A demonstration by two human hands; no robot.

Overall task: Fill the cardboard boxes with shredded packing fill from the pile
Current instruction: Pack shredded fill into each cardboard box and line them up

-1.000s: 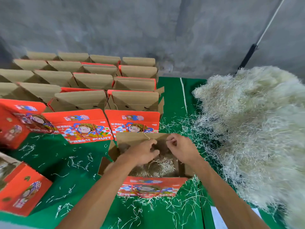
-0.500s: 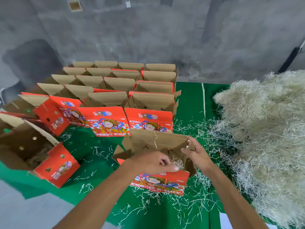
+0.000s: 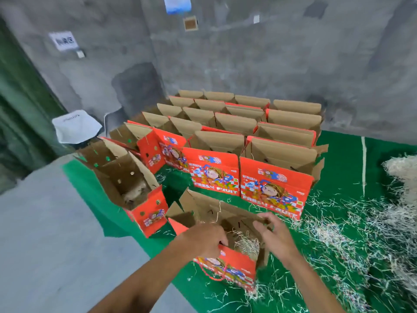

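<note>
The left hand point(image 3: 204, 239) curls its fingers over the near rim of the open box point(image 3: 228, 264), which holds some shredded fill point(image 3: 244, 242). The right hand point(image 3: 274, 234), fingers spread, seems to touch the far flap. Boxes behind point(image 3: 214, 175) read "FRESH FRUIT". The pile point(image 3: 404, 175) lies right.

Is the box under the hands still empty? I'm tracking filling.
No: pale shredded fill lies inside the open red cardboard box between both hands.
</note>
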